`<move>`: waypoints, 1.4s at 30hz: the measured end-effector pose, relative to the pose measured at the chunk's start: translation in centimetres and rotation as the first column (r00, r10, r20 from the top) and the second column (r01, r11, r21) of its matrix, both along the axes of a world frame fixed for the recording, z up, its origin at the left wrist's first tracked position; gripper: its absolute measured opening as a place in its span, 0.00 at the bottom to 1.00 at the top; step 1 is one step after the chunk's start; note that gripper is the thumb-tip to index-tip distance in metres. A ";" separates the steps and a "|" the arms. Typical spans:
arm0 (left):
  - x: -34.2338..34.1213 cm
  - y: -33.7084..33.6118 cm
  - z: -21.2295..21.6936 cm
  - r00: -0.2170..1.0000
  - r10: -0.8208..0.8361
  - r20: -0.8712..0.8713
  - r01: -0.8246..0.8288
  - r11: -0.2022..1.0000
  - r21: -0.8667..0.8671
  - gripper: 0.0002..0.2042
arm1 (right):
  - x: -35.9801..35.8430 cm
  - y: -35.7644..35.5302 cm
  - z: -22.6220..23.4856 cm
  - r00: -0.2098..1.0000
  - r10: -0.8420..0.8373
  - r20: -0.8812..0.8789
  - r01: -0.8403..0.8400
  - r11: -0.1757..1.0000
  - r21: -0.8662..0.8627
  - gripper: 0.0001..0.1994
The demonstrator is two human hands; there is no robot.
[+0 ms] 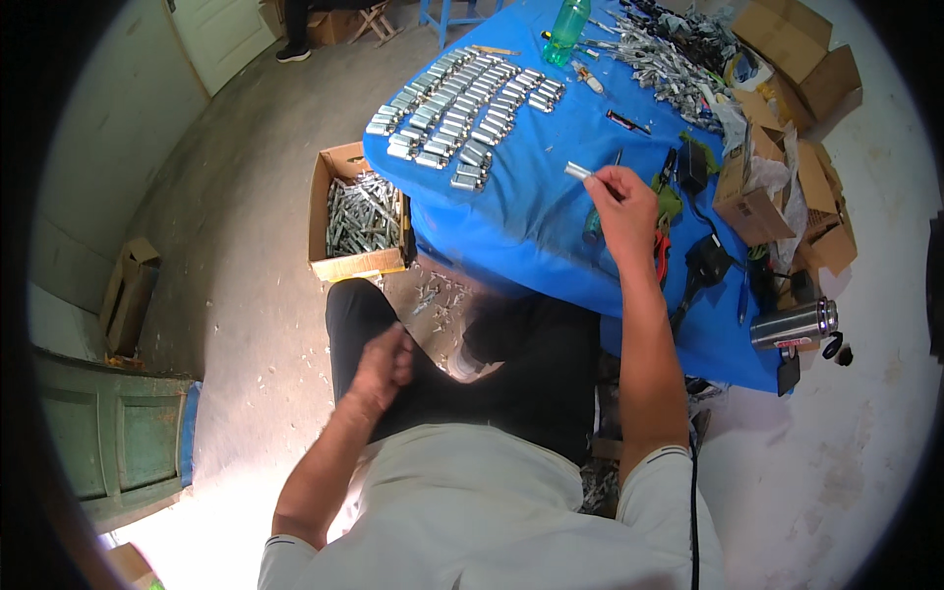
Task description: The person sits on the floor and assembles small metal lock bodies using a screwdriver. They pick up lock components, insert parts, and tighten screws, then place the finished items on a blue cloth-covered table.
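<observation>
My right hand [627, 205] is raised over the right half of the blue-covered table [536, 211]. Its thumb and fingers pinch a short silver metal cylinder [578, 170], whose far end sticks out to the left. My left hand [383, 366] hangs over my left thigh with its fingers curled in, slightly blurred. Whatever it may hold is hidden. Rows of similar silver metal cylinders [454, 113] with darker ends lie side by side on the table's left part. A large heap of loose metal pieces [664, 59] lies at the far right.
On the floor left of the table, a cardboard box [324, 228] is full of metal pieces. A green bottle [567, 31] stands at the back. Cables, a black adapter [693, 165] and a steel flask [792, 324] lie along the right side, beside open cartons [752, 197].
</observation>
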State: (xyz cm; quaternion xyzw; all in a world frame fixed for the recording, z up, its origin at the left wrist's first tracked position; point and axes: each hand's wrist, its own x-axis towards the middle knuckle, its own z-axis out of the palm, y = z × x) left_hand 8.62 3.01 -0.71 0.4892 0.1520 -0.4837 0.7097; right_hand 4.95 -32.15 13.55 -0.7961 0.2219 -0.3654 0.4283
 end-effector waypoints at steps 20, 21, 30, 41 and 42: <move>6.0 -1.3 -4.1 0.187 -0.721 0.668 -0.439 0.546 0.713 0.15 | 18.0 -12.1 -8.1 0.979 0.042 -0.201 -0.106 0.943 -0.316 0.10; 5.3 -1.2 -4.2 0.247 -0.757 0.604 -0.392 0.492 0.777 0.16 | 18.0 -11.9 -8.6 0.972 0.061 -0.225 -0.145 0.914 -0.378 0.10; 5.7 -2.7 -3.7 0.403 -0.784 0.472 -0.274 0.389 0.879 0.16 | 19.3 -14.8 -9.2 0.946 -0.062 -0.317 -0.157 0.769 -0.619 0.08; 5.5 -3.3 -4.7 0.304 -0.776 0.552 -0.301 0.472 0.829 0.15 | 19.8 -15.7 -7.5 0.881 -0.057 -0.469 -0.249 0.788 -0.563 0.12; 5.3 -3.0 -4.6 0.302 -0.771 0.560 -0.309 0.477 0.823 0.15 | 20.2 -15.1 -7.3 0.846 -0.147 -0.512 -0.291 0.679 -0.675 0.13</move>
